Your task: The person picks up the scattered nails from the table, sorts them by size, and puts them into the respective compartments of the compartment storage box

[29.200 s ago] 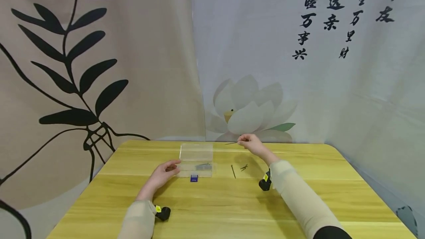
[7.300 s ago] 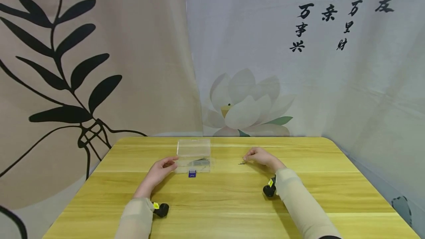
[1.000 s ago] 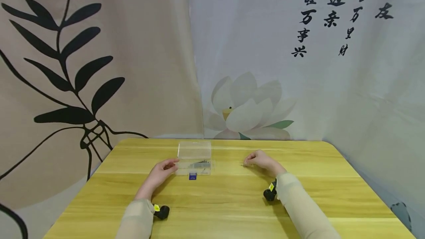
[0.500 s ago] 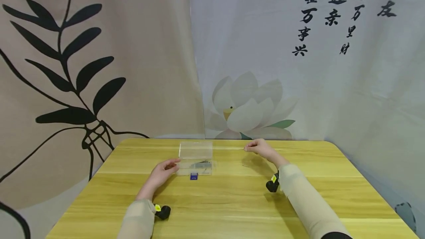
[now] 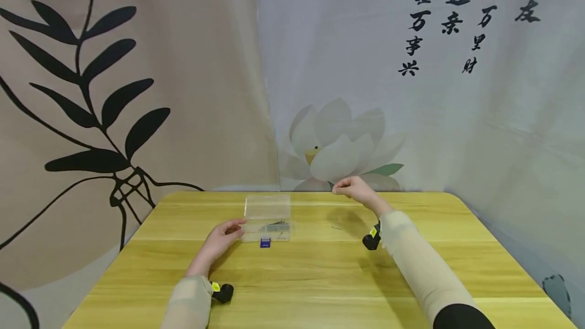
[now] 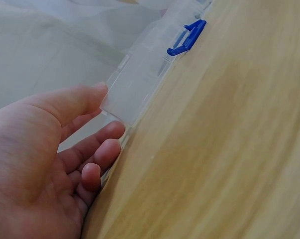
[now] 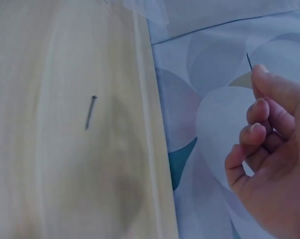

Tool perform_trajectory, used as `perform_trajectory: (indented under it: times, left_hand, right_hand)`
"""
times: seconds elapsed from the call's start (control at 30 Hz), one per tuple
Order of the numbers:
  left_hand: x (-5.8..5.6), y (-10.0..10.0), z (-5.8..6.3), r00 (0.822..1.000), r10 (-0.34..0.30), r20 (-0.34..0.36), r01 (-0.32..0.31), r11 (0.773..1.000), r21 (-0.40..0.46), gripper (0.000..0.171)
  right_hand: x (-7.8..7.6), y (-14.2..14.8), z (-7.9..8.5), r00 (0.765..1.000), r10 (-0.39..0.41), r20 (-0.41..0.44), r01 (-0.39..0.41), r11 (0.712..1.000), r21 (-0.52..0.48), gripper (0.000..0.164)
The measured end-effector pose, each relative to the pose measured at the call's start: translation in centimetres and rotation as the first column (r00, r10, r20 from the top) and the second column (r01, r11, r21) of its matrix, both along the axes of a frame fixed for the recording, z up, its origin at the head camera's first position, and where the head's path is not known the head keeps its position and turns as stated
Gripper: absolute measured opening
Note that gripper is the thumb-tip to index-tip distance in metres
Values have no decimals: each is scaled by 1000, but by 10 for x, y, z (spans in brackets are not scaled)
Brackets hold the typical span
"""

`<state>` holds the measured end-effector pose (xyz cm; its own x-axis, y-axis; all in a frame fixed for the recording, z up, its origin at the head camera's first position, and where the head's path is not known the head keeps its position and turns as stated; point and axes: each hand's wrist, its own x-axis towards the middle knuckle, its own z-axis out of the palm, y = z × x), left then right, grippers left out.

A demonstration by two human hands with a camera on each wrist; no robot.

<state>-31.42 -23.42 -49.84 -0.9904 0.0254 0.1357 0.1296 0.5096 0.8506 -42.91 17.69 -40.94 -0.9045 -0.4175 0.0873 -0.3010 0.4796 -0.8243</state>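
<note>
A clear plastic box (image 5: pixel 254 236) with a blue latch (image 5: pixel 265 242) lies on the table, its lid (image 5: pixel 267 207) swung back. Several dark nails (image 5: pixel 277 226) are inside. My left hand (image 5: pixel 224 240) holds the box by its left side; in the left wrist view the thumb is at the corner of the wall (image 6: pixel 135 94) and the other fingertips are against its side. Raised over the table's far edge, my right hand (image 5: pixel 356 192) pinches a thin dark nail (image 7: pixel 249 60) between thumb and forefinger. A single nail (image 7: pixel 90 112) lies on the wood below it.
The wooden table (image 5: pixel 292 288) ends at a printed cloth backdrop (image 5: pixel 219 90) just behind the box. Each wrist carries a small black camera, one at the left sleeve (image 5: pixel 223 293) and one at the right sleeve (image 5: pixel 371 240).
In the last second my right hand has lifted a nail up off the table, leaving one there. Several nails lay there 29 seconds ago. My left hand stays at the box.
</note>
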Motion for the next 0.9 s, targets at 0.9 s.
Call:
perform_trajectory:
  times: [0.9]
  left_hand:
    - [0,2,3,1000,16,19,-16,1000,-5,35]
  right_hand:
    - [-4,-24,11,998,64,-19,-64,998,-15,22]
